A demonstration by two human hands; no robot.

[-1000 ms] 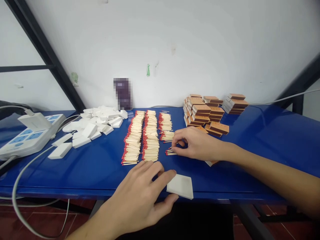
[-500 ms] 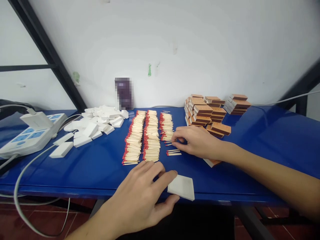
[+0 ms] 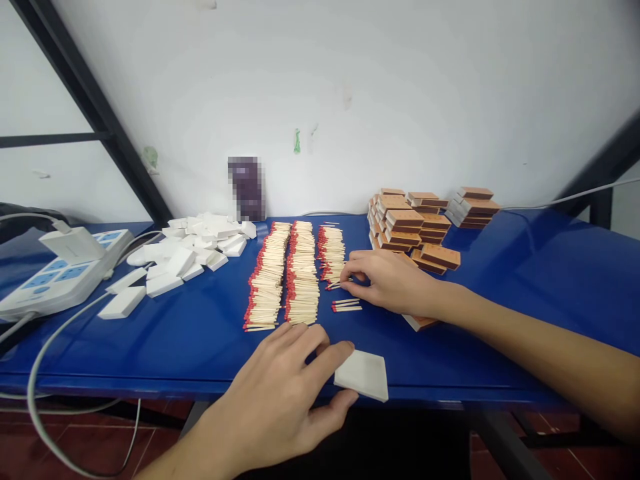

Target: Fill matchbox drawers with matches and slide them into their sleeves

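Between thumb and fingers, my left hand (image 3: 295, 380) holds a small white matchbox tray (image 3: 365, 375) at the blue table's front edge, its hollow side up. My right hand (image 3: 390, 280) is pinched over the near end of a short row of red-tipped matches (image 3: 333, 250), with a match at its fingertips. Just below those fingers lie several separate matches (image 3: 347, 305) side by side. Two longer rows of matches, a left one (image 3: 267, 277) and a middle one (image 3: 303, 273), run toward the wall. Under my right wrist, a matchbox (image 3: 419, 323) is partly hidden.
Brown matchboxes stand in a large stack (image 3: 405, 220) and a smaller stack (image 3: 473, 208) at the back right. A heap of white trays (image 3: 200, 243) lies on the left, near a power strip (image 3: 55, 277) with cables. A blurred dark object (image 3: 247, 189) leans against the wall.
My right fingertips have moved slightly, still pinched at the near end of the short row. The left hand keeps the tray in the same place.
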